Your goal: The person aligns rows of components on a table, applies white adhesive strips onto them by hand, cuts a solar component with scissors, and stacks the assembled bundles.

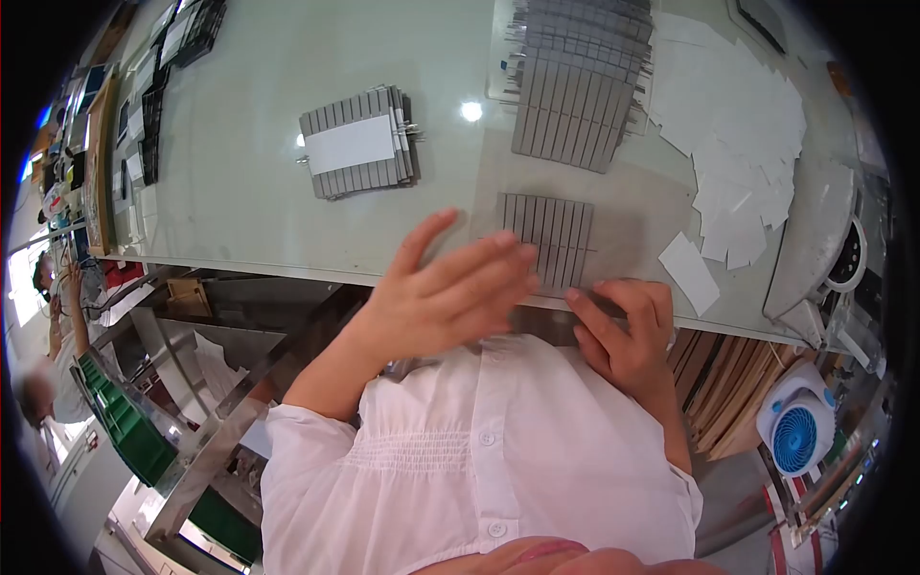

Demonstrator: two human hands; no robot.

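Observation:
A grey slatted panel [551, 222] with dark parallel lines lies near the table's front edge. My left hand [450, 292] is over its lower left side, thumb raised apart and fingers stretched out; whether they touch the panel I cannot tell. At the panel's lower right corner is my right hand [628, 331], its fingers bent and apart, index fingertip by the edge. Neither hand shows anything held. Further left sits a small stack of similar grey panels [364, 182] with a white paper slip [350, 144] on top.
A tall overlapping pile of grey panels [570, 105] stands at the back. Many white paper slips [728, 125] spread on the right, with a single slip [688, 273] nearer the front. A blue-and-white fan [795, 436] is below right. People [57, 383] are at far left.

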